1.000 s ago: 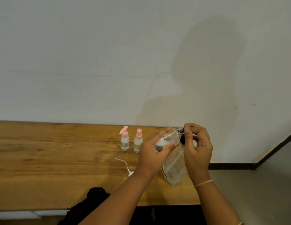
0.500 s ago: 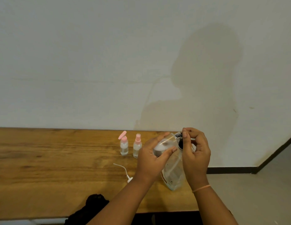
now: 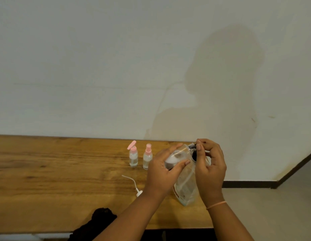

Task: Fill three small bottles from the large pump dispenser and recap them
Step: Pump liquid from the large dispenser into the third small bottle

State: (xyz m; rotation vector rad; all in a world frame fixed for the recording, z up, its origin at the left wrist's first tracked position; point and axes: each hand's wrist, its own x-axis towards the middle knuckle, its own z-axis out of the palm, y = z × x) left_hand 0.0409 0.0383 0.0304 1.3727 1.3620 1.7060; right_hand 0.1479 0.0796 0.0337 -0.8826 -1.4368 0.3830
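At the wooden table [image 3: 55, 180], the left hand [image 3: 161, 173] grips a tilted big bottle [image 3: 186, 186] and the right hand [image 3: 210, 167] pinches at its open neck. A small pump bottle [image 3: 133, 156] and a small spray bottle [image 3: 147, 156] stand just left of them, and a loose pump tube [image 3: 132, 180] lies nearer.

No word or number can be read anywhere in the frame. The only printed thing is a small black and white sticker [image 3: 191, 146], right of the middle, on the upper part of the large clear bottle [image 3: 186, 185]. Its marks may be fine lines or tiny letters, but they are too small and blurred to tell. The right hand [image 3: 210, 164] pinches at its right edge and hides a part. A reddish-brown band [image 3: 177, 193] low on the same bottle shows no clear letters.
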